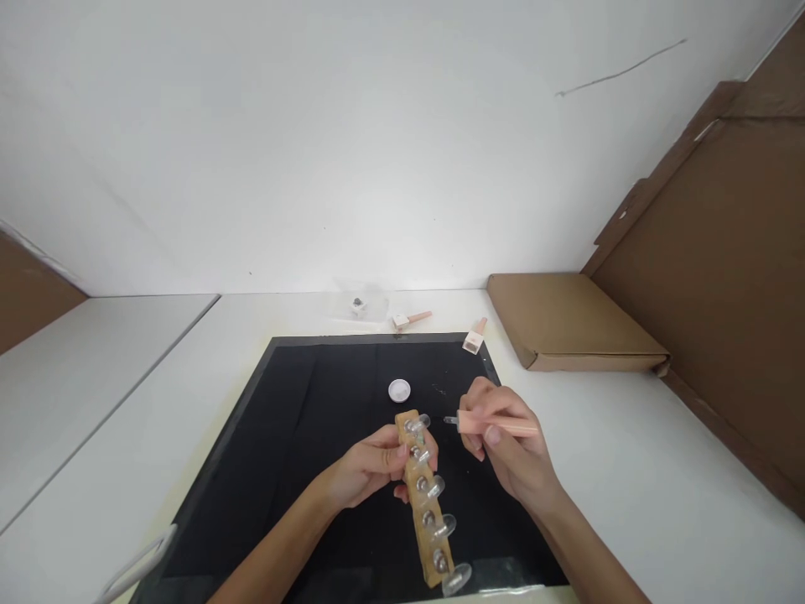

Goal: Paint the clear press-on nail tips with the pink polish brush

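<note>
My left hand point(377, 463) is closed around a wooden strip point(420, 503), which is held tilted above the black mat. Several clear oval nail tips point(433, 486) stick out along the strip's right side, each on a small round metallic mount. In my right hand point(509, 445) is a nail polish brush point(496, 423) with a long peach handle. Its short clear tip points left, towards the upper end of the strip, with a gap between them. A small round white dish point(399, 391) sits on the mat just beyond the strip.
A black mat point(302, 403) covers the table's middle. Along its far edge lie two peach-handled bottles, one at centre point(401, 321) and one at right point(474, 341). A clear tray point(371, 309) holds a small item. A flat cardboard box point(572, 319) rests at right; a white object point(142, 558) stands front left.
</note>
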`<action>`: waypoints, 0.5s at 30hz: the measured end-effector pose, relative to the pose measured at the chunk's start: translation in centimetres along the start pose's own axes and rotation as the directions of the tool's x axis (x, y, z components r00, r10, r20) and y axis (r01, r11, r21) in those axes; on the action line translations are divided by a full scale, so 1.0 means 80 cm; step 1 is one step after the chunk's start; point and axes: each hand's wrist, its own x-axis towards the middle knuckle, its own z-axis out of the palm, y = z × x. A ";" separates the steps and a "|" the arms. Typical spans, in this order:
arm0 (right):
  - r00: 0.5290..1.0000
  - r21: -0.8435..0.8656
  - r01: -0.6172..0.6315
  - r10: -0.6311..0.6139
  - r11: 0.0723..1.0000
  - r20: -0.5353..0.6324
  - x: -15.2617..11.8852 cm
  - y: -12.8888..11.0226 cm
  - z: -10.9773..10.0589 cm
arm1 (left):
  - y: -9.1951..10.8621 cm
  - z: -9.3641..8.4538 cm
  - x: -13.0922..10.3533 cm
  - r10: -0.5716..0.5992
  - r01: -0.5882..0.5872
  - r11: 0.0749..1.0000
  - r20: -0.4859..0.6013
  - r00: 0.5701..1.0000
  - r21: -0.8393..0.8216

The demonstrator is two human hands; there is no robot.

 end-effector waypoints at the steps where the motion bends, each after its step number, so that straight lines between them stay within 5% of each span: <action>1: 1.000 0.003 -0.014 0.014 1.000 -0.009 0.000 0.000 0.000 | 0.000 0.001 0.000 -0.002 0.002 1.000 0.009 1.000 0.003; 15: 0.997 0.088 -0.043 0.048 0.995 -0.064 0.007 0.008 0.001 | -0.014 -0.001 0.005 0.057 -0.056 0.996 0.020 0.998 -0.073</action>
